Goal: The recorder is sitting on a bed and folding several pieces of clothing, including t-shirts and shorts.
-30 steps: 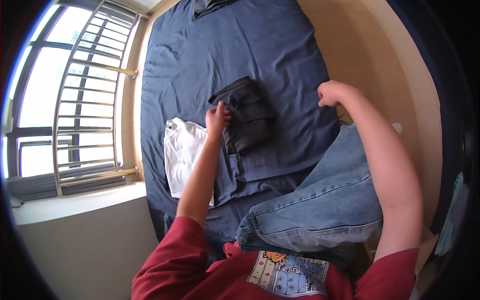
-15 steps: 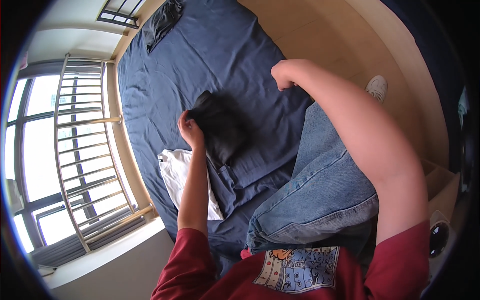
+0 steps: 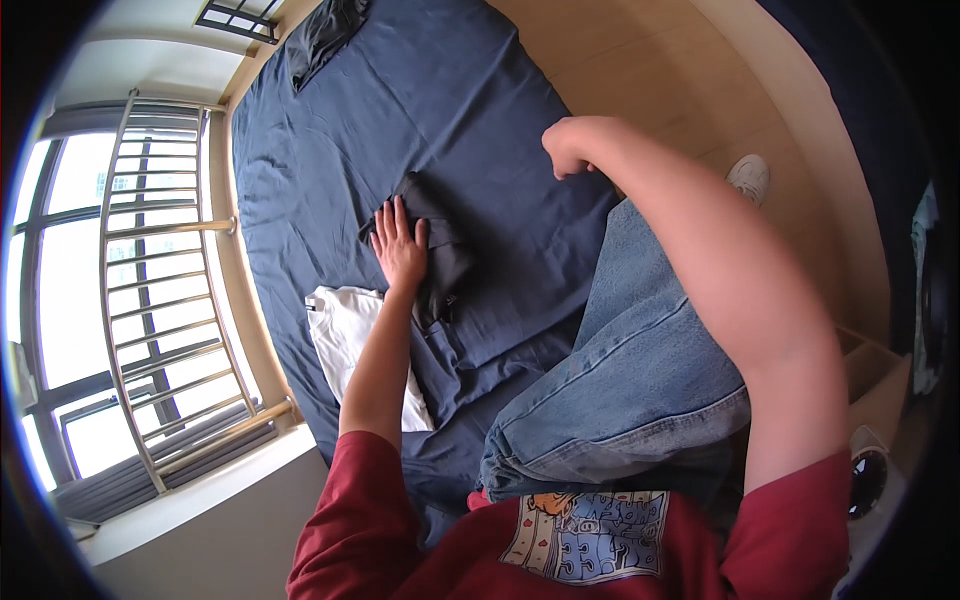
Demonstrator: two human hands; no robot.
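A black folded garment (image 3: 447,250) lies in a compact bundle on the bed, its kind not clear from here. My left hand (image 3: 400,250) rests flat on its left side, fingers straight and slightly spread. To the near left, partly under my left forearm, is a white folded T-shirt (image 3: 345,325). My right hand (image 3: 570,148) is over the bed's right edge, above my bent knee, with its fingers curled in and nothing visible in them.
A dark blue sheet (image 3: 470,110) covers the bed. Another dark garment (image 3: 325,40) lies at its far left corner. Metal window bars (image 3: 165,280) run along the left side. My jeans-clad leg (image 3: 620,370) is at the right, above the wooden floor (image 3: 640,70).
My left hand has gone from gripping the black garment's left edge to lying flat on it. The garment is now narrower, its left part folded over. My right hand stays put.
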